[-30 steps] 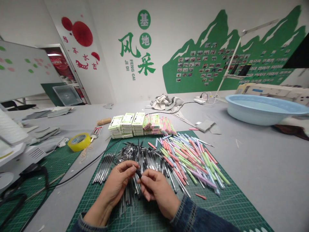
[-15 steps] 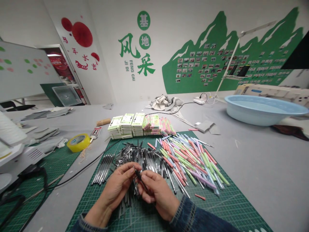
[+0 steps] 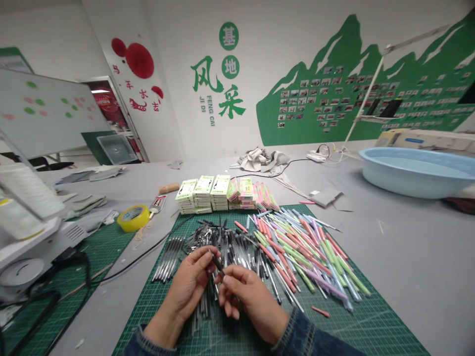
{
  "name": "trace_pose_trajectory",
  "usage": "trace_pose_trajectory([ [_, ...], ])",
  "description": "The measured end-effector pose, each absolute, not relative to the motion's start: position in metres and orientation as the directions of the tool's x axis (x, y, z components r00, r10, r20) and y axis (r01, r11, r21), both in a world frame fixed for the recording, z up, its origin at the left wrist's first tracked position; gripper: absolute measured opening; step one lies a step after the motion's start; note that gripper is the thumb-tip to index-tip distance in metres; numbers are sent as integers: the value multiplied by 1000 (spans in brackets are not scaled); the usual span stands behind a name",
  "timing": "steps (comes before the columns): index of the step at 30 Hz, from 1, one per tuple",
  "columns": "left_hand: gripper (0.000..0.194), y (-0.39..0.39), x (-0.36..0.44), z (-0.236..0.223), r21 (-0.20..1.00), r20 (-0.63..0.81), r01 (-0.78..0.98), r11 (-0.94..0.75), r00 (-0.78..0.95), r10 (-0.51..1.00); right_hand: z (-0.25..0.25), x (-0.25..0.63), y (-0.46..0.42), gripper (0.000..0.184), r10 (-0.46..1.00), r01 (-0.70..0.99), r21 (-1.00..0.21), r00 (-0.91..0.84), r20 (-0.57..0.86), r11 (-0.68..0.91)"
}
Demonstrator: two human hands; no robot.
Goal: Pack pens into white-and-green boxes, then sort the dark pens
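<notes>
My left hand (image 3: 187,287) and my right hand (image 3: 247,296) meet low over a green cutting mat (image 3: 356,321). Both pinch one thin black pen part (image 3: 217,263) between thumb and fingertips, the left at its upper end, the right lower down. Right behind my hands lies a heap of black and clear pen parts (image 3: 222,242). To the right spreads a pile of pastel pen barrels (image 3: 304,247) in pink, green, blue and purple. A small row of refills (image 3: 168,252) lies left of my left hand.
Stacked green and pink boxes (image 3: 218,193) stand at the mat's far edge. A yellow tape roll (image 3: 133,217) and a black cable (image 3: 141,252) lie to the left, beside a white machine (image 3: 33,232). A light blue basin (image 3: 419,170) sits far right. Crumpled cloth (image 3: 263,159) lies near the wall.
The camera has shifted, so the whole scene sits a little further right and lower. My hands stay together on the black pen part, which now tilts up toward the left fingers.
</notes>
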State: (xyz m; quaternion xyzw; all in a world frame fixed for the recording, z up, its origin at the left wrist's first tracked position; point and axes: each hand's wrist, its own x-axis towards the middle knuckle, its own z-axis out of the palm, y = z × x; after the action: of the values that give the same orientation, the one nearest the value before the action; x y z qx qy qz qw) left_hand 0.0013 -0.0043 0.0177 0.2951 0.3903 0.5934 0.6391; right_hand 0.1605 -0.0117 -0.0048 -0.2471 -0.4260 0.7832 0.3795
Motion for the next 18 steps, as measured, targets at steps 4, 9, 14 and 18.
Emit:
trace_pose_trajectory([
  [4, 27, 0, -2, 17, 843, -129, -537, 21, -165, 978, -12, 155, -12, 36, 796, -284, -908, -600, -83, -309],
  [9, 38, -6, 11, 17, 938, -153, -301, 173, 89, 984, -10, 156, -10, 38, 832, -323, -905, -551, -60, -278],
  [14, 43, 11, -43, 21, 985, 38, 174, 10, -268, 963, -4, 160, -9, 39, 883, -239, -940, -455, -113, -243],
  [18, 36, 23, -105, 17, 511, 219, 814, 274, -432, 875, -3, 161, -9, 31, 907, -211, -955, -406, -109, -209],
])
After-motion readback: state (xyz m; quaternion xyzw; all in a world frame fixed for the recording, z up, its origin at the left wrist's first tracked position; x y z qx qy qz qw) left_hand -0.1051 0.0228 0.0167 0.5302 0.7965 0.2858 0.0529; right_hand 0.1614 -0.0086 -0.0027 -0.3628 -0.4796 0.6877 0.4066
